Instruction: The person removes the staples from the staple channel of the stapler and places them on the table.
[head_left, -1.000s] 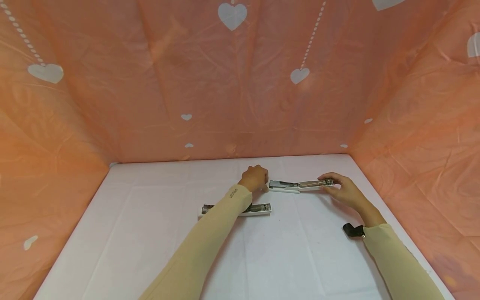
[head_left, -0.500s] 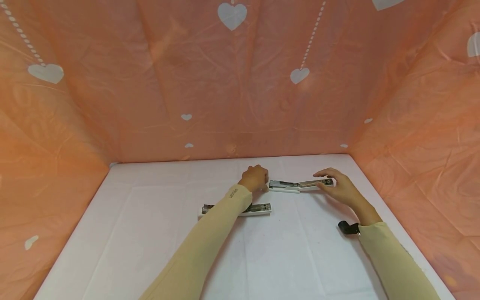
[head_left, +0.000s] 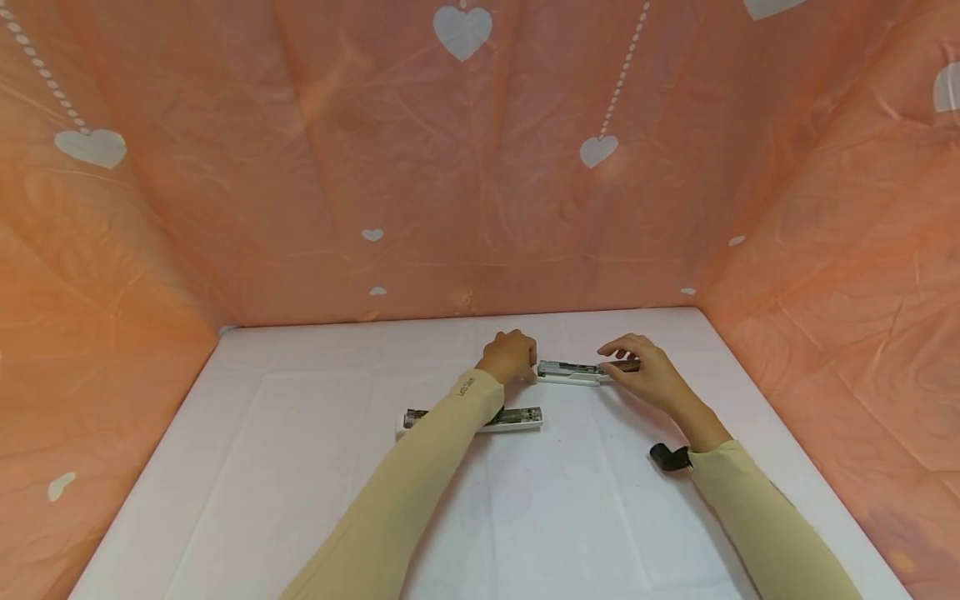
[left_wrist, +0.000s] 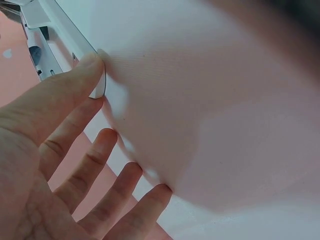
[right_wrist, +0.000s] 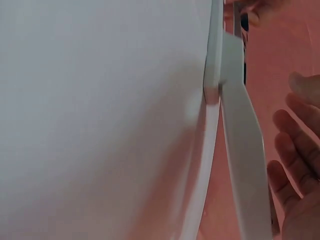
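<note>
A long white hinged device (head_left: pixel 570 369) lies folded out near the back of the table, with metal and dark parts inside. At its left end my left hand (head_left: pixel 508 357) pinches the white casing (left_wrist: pixel 75 30) between thumb and index finger; the other fingers are spread. My right hand (head_left: pixel 647 375) hovers at the right half, fingers loosely bent and apart. In the right wrist view, the white right half (right_wrist: pixel 245 150) slants from the joint, with a gap between it and the fingertips (right_wrist: pixel 276 170).
A second long white device (head_left: pixel 519 418) with dark inner parts lies closer in, partly hidden under the left sleeve (head_left: pixel 420 475). White cloth covers the table (head_left: pixel 300 417). Orange fabric with hearts (head_left: pixel 480 208) hangs behind and at both sides. A black wrist camera (head_left: pixel 670 457) sticks out from the right sleeve.
My right hand has let go of the device's right end and moved left along it towards the joint. My left hand and both devices stay in place.
</note>
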